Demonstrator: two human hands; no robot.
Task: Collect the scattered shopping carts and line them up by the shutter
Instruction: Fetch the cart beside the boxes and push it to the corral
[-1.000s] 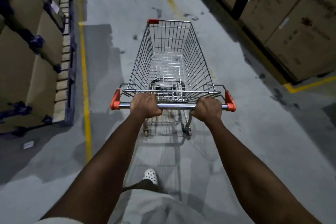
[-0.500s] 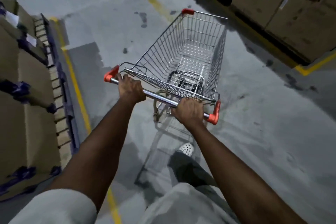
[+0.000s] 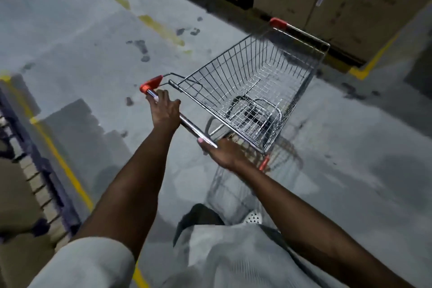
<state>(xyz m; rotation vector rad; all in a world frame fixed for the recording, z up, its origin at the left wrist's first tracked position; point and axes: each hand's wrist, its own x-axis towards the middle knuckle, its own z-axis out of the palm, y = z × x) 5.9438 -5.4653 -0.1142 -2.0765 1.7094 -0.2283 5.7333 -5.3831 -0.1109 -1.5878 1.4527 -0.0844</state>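
The person stands behind a wire shopping cart with both arms stretched out to its chrome handle bar. The left hand sits at the bar's far left end. Its fingers are pressed together and curled over the top of the tube, just short of the orange cap that lies beyond the fingertips. The right hand is further along the same bar. Its thumb lies along the chrome toward the left hand, and its other fingers fold over the bar on the basket side. They are smeared with blur, so I cannot tell how tightly they close. A second orange end piece shows just past those knuckles. The basket runs away from both hands, slanting up and to the right. A folded wire flap lies in its near end, close ahead of the right hand's fingers. The orange-tipped front corner is near a stack of cardboard boxes. The cart stands on a stained grey concrete floor. Well off to the left of the left hand, a yellow line runs beside a pallet edge. Below the right forearm a white perforated shoe shows.
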